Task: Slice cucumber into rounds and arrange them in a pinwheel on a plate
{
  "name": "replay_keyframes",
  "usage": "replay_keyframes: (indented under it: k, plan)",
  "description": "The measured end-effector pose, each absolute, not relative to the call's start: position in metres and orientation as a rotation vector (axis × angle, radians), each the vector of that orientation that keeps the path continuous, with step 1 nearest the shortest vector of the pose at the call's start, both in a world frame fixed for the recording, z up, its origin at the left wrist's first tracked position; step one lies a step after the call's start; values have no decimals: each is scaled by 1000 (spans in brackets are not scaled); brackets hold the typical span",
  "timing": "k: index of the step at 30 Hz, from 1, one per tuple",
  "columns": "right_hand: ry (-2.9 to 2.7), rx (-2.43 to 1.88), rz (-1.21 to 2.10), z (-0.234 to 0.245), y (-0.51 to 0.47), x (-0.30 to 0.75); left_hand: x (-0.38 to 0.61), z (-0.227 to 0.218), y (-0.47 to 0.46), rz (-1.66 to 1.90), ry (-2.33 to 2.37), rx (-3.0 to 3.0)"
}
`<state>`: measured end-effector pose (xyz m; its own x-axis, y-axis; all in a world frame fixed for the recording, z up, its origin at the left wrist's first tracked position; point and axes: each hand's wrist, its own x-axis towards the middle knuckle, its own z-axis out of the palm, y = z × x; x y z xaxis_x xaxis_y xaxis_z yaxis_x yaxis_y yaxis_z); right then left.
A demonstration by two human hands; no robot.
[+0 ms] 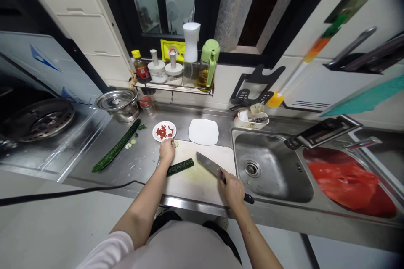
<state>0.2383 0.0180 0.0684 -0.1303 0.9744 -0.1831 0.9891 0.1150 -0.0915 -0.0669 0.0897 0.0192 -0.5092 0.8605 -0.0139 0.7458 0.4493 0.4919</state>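
Note:
My right hand is wrapped round the black handle of a kitchen knife, its blade pointing to the upper left over the white cutting board. At the board's upper left edge, just below the small plate, my left hand has its fingers drawn together; what they hold, if anything, is hidden. A pale cucumber slice lies beside those fingertips. Below that hand, a cut piece of cucumber rests on the board, its left end partly behind my forearm. The knife blade is apart from this piece.
Left of the board lie a whole cucumber and scraps. Behind it stand a plate of chopped red pieces and a white square plate. A sink is right, a lidded pot back left, condiments on a shelf.

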Motion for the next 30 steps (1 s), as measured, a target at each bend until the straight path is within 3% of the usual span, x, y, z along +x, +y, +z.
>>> replay_keyframes:
  k: [13, 22, 30]
  plan:
    - [2321, 2022, -325, 63, 22, 233, -63, 30, 76, 619, 2456, 1384]
    - [2255, 2110, -440, 69, 22, 227, -52, 34, 30, 715, 2171, 1587]
    - [2261, 1990, -696, 77, 21, 207, -42, 32, 11, 1079, 1970, 1566]
